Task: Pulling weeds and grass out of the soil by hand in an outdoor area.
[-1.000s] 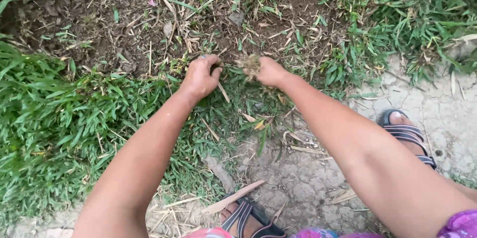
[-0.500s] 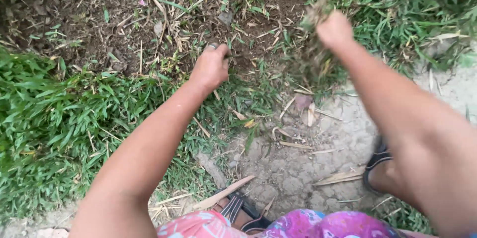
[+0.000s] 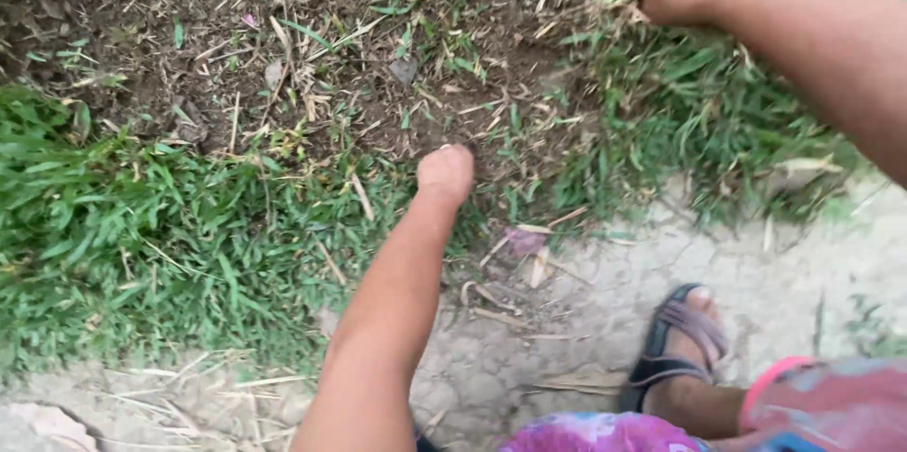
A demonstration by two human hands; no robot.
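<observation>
a single head-worn camera looks steeply down from above the person's own arms, close to the ground. the top of the frame faces forward over bare brown soil with dry stalks (image 3: 283, 27); the green grass strip (image 3: 142, 235) crosses the middle, and cracked grey earth (image 3: 529, 339) lies nearest. no second view overlaps it.

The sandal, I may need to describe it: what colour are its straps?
Dark purplish-grey straps on the sandal, head view.
</observation>
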